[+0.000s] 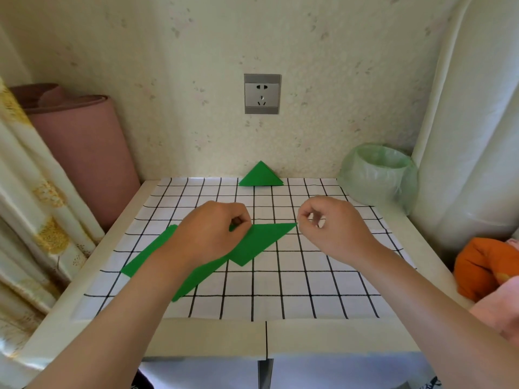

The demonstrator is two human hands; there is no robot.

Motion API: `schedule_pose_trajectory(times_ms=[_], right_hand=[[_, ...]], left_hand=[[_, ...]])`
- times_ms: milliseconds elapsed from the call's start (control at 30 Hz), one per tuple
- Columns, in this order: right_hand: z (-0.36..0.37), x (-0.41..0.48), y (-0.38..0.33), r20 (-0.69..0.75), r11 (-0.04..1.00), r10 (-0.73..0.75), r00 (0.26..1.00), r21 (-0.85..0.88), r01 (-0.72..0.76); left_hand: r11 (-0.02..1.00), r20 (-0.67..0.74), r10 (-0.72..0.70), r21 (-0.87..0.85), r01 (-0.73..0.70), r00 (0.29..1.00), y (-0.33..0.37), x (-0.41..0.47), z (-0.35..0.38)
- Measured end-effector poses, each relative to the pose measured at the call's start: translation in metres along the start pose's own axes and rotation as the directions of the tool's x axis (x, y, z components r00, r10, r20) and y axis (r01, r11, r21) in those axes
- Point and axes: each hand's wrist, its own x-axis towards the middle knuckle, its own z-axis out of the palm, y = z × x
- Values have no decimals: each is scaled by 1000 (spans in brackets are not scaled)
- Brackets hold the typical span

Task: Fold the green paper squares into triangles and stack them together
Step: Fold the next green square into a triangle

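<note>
Head view: two hands at green paper on the checked surface.
Left hand grip pinches folded green paper; right hand curled at its corner, hold unclear. Green sheet under left forearm; finished triangle by wall.

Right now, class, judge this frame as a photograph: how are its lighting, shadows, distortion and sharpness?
Head view: light is soft and even, with no glare on the mat; the left hand, right hand and paper cast barely any shadow; the wide-angle lens fans the grid lines and swells the forearms; detail is slightly soft throughout.
</note>
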Motion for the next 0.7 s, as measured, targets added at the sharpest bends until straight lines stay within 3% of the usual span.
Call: schedule_pose_trajectory(times_ms=[133,400,567,700], right_hand=[[13,-1,-15,76,986,-162,984,-18,164],[21,-1,-18,107,973,-226,968,-30,231],[17,1,-12,91,978,-204,975,-28,207],[9,4,-3,92,990,-141,986,15,141]], left_hand=[[996,-25,91,0,-91,996,13,-1,8],[987,-102,148,-55,-154,984,23,-4,21],[988,-96,100,-104,-110,990,19,-1,15],[972,-26,139,-187,-141,990,5,-2,2]])
